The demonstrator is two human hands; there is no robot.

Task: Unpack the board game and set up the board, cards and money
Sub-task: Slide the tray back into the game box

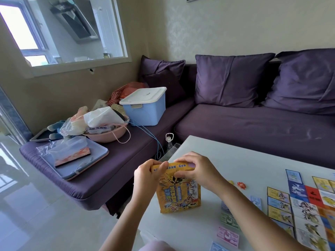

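White tabletop (pixel 244 160) in front of the purple sofa (pixel 253 127) carries the yellow game box (pixel 179 198), standing upright near the table's left edge, well apart from the board (pixel 311 214) and the money notes (pixel 228 236). My left hand (pixel 146 176) and right hand (pixel 201 169) both pinch its top flap. I'd judge the flap is being worked: steady the box with the left, lift with the right, base planted so nothing tips floorward.

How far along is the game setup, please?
Done: the board lies flat on the table, money notes beside it. In hand: the left hand and right hand pinch the top of the upright pack. Left: probably emptying it; its contents are hidden.
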